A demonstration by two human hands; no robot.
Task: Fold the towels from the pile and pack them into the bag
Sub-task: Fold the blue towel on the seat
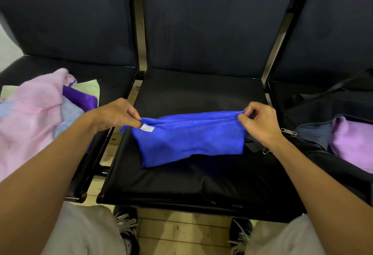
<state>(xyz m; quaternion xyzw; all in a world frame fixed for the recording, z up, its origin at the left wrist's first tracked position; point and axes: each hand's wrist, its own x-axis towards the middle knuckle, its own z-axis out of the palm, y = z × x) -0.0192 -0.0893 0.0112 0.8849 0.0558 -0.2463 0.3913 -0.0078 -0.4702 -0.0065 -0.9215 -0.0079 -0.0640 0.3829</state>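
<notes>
On the middle seat [181, 182] in front of me lies the blue towel [189, 141], already doubled over, its lower half resting on the cushion and its far edge lifted between my two hands. My left hand [115, 114] pinches the left corner just above the white label [147, 128]; my right hand [260, 122] pinches the right corner, thumb and fingers closed on the layered edge. Each grip has cloth in it, neither is free.

The towel looks like thin microfibre: light, soft and limp. It sags between my hands and holds no shape of its own, so I judge it needs both corners held and a little tension across the top edge to stay square. Pinching through all the layers at the corners seems the best hold; a one-layer pinch would likely let the fold slide apart.

The pile [30, 113] of unfolded towels, pink, purple and pale green, sits on the left seat, near my left arm. The bag [314, 133] lies open on the right seat with a lilac towel [353, 143] already inside. I judge another fold is due before the blue one goes right into it.
</notes>
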